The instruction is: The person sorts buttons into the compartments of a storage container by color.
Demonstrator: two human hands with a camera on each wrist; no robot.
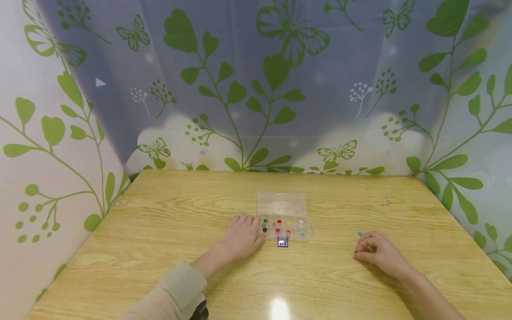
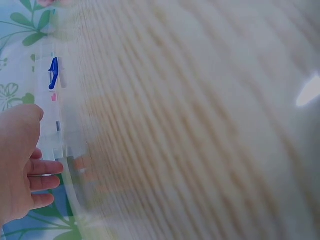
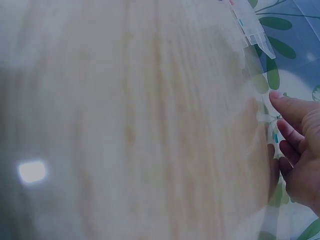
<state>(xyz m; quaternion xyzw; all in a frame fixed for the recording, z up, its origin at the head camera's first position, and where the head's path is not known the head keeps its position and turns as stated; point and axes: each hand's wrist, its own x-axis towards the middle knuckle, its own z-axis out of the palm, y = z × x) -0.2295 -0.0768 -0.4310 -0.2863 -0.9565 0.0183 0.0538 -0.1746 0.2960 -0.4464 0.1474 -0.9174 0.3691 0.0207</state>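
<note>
A clear plastic compartment box [image 1: 294, 234] lies on the wooden table with its lid [image 1: 281, 203] folded back. Small round pieces in green, red, yellow, white, black, pink, orange and light blue sit in its compartments. A blue clasp [image 1: 282, 242] hangs at the box's front; the clasp [image 2: 53, 73] also shows in the left wrist view. My left hand [image 1: 241, 236] rests at the box's left side, fingers extended, thumb by the front corner. To the right, my right hand [image 1: 380, 253] is low over the table, fingers loosely bent, thumb and forefinger apart. Just beyond its fingertips lies a small blue piece [image 1: 360, 233].
A few tiny pale pieces [image 1: 386, 203] lie toward the back right of the wooden table [image 1: 180, 200]. Curtains [image 1: 240, 111] with leaf and butterfly prints hang behind the table and along both sides.
</note>
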